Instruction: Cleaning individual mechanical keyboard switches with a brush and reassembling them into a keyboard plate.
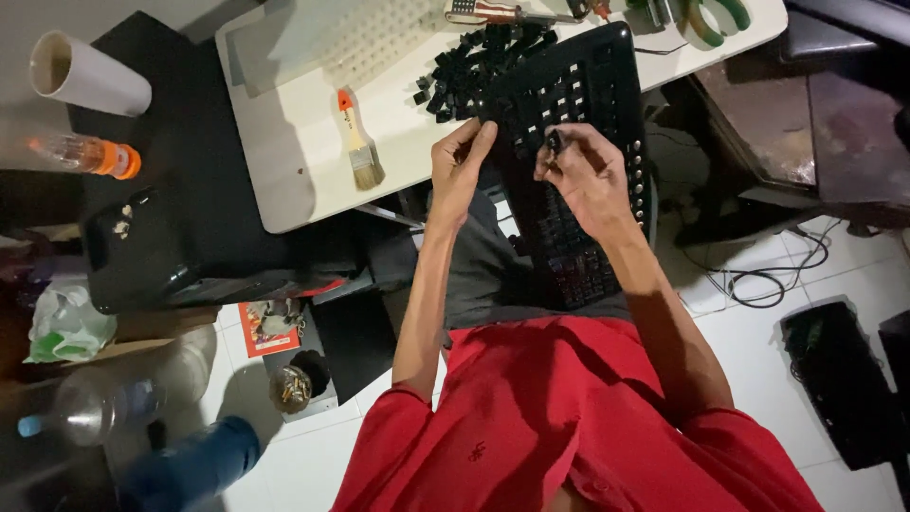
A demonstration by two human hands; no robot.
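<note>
2 hands are held over a black keyboard [578,142] that is propped from lap to table [303,142]. A small black keycap [555,142] is pinched by the right hand [588,180]; the left hand [460,171], fingers loosely curled, touches the keyboard's edge. Loose keycaps [464,71] are heaped just beyond the left hand.

A paintbrush [359,142] with an orange-tipped handle lies on the white table [303,180], near a white perforated board [379,33]. Off the table's left edge stand a white paper tube [87,76], an orange-capped bottle [85,155] and a black case [156,246].
</note>
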